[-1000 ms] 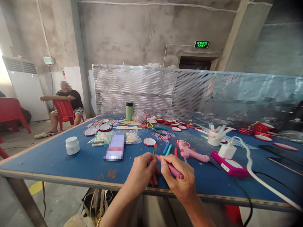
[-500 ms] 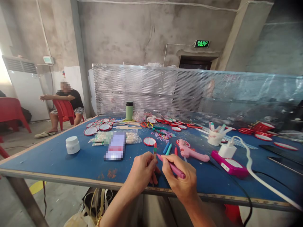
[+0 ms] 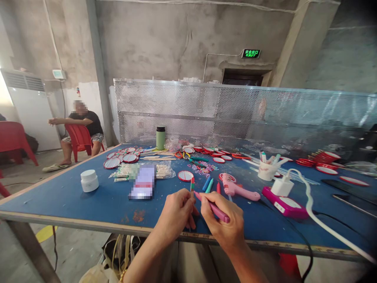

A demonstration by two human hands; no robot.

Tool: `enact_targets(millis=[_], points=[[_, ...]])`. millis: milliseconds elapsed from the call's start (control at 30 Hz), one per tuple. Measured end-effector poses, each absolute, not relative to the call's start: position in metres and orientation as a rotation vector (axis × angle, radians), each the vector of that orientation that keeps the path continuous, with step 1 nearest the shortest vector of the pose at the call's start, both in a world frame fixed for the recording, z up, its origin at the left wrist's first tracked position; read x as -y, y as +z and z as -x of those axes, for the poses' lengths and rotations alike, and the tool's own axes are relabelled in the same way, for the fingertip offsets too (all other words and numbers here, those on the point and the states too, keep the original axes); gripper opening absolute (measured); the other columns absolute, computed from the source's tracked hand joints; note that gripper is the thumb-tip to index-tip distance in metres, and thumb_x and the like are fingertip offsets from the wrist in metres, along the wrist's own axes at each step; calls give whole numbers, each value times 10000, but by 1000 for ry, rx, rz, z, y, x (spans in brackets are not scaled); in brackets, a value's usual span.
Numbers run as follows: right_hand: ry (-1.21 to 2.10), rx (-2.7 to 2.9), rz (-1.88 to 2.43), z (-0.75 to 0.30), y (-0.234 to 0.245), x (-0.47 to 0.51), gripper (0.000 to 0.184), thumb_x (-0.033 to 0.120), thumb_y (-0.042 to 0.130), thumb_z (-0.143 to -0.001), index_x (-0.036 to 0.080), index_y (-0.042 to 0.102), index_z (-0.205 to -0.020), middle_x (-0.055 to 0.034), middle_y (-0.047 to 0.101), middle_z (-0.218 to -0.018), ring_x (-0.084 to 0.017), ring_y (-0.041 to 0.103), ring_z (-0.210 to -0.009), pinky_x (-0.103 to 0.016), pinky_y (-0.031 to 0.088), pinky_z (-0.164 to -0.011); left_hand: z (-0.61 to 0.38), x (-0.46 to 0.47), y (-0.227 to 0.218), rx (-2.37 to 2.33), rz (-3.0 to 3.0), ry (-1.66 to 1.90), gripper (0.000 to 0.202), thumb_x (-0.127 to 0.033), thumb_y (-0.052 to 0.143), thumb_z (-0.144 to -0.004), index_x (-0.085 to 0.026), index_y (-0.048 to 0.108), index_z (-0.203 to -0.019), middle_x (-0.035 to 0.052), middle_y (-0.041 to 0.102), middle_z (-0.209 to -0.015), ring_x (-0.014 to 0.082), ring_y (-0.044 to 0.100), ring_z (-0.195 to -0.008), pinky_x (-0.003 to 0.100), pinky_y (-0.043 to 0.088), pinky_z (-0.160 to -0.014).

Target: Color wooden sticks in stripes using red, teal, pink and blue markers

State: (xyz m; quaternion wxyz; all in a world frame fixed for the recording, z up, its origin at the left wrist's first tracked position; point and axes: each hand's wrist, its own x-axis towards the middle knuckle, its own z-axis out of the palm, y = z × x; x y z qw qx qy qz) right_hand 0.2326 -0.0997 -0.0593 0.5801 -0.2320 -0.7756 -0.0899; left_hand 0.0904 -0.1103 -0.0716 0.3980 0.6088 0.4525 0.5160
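Note:
My left hand (image 3: pixel 178 210) pinches a flat wooden craft stick (image 3: pixel 192 185) upright near the table's front edge; its upper end is coloured red and green. In my right hand (image 3: pixel 226 218) is a pink marker pen (image 3: pixel 216 210), held like a pencil with the tip at the stick's side. Whether the tip touches the wood I cannot tell. Just beyond my hands lie blue and teal markers (image 3: pixel 209 184), a red marker (image 3: pixel 218 188) and a round red-rimmed disc (image 3: pixel 185 175). A pink glue gun (image 3: pixel 240 188) rests right of them.
Left on the blue table (image 3: pixel 118 208) are a white jar (image 3: pixel 89 181), a phone (image 3: pixel 143 181) and bagged sticks (image 3: pixel 165 169). Behind stand a green bottle (image 3: pixel 160 138) and a perforated metal screen (image 3: pixel 188 114). A cup of pens (image 3: pixel 267 171), magenta box (image 3: pixel 284 202) and white cable (image 3: pixel 310 200) occupy the right.
Both hands stay nearly in place, the left on the stick and the right on the marker. The whole view has shifted very slightly.

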Motion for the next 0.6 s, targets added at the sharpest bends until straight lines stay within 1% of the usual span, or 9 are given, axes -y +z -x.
enact_targets(millis=[133, 267, 433, 600], points=[[-192, 1828, 528, -232, -59, 99, 138, 123, 544, -917, 201, 651, -880, -9, 718, -714, -125, 684, -612, -213, 517, -595, -90, 111, -71, -1153, -1545, 1297, 295, -367, 472, -917, -194, 481, -677, -47, 538, -436, 95, 541, -355, 154, 375, -361], [-201, 1804, 550, -233, -59, 99, 131, 126, 550, -912, 201, 650, -868, -12, 722, -722, -128, 684, -611, -218, 519, -605, -90, 111, -71, -1145, -1542, 1303, 285, -355, 473, -912, -196, 481, -677, -48, 529, -435, 101, 551, -363, 159, 381, -366], [-188, 1826, 525, -233, -59, 99, 131, 113, 552, -911, 195, 649, -879, -10, 718, -721, -123, 687, -623, -210, 518, -612, -90, 110, -72, -1148, -1557, 1301, 308, -386, 472, -923, -195, 487, -682, -41, 547, -445, 102, 551, -366, 160, 379, -368], [-196, 1797, 557, -233, -60, 99, 138, 127, 549, -910, 199, 650, -850, -11, 723, -720, -123, 679, -605, -217, 519, -604, -90, 110, -73, -1145, -1556, 1307, 278, -342, 464, -920, -196, 485, -684, -46, 549, -468, 102, 568, -376, 155, 374, -364]])
